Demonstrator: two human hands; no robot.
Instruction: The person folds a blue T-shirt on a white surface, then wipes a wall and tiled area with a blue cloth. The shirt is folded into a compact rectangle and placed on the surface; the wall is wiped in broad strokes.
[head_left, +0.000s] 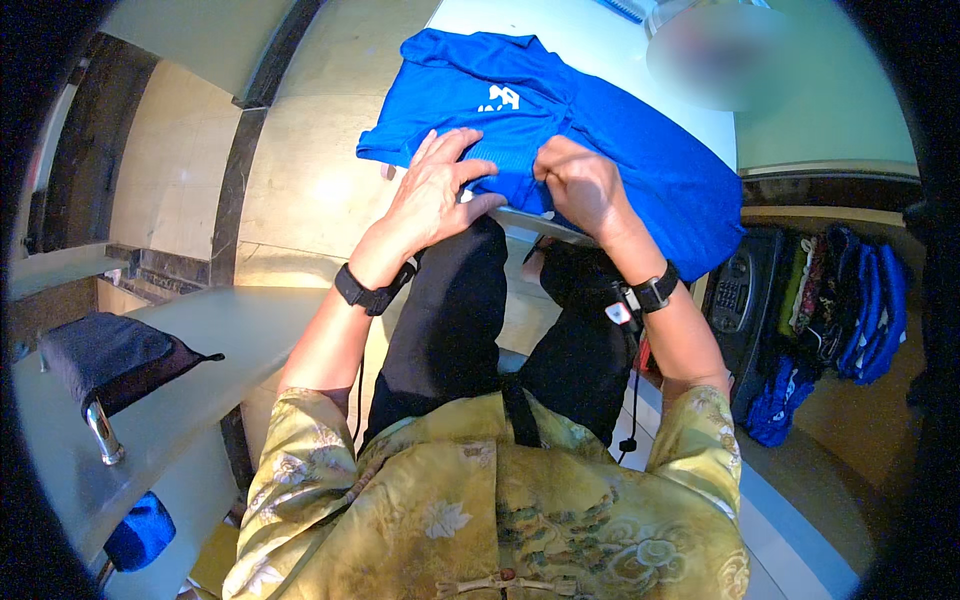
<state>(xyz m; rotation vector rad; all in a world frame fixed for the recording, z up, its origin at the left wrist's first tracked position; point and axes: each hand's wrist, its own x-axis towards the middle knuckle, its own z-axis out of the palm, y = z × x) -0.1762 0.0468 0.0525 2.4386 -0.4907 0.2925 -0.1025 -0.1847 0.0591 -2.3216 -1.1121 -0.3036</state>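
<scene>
A blue knit garment (637, 142) with a white print lies bunched over the near part of a white table (660, 90) in front of me. My left hand (442, 180) rests on its near left edge, fingers spread and thumb at the table's rim. To the right, my right hand (574, 176) is closed on the cloth, its fingers curled in and its fingertips hidden. A ribbed band of the garment runs between the two hands. The right part of the cloth hangs past the table's edge beside my right forearm.
At the right, folded clothes (840, 300) stand in a row beside a black device with buttons (739, 292). A dark cloth (112, 360) covers a metal-legged thing on the grey surface at left. A blue object (140, 531) is lower left. A blurred patch covers the upper right.
</scene>
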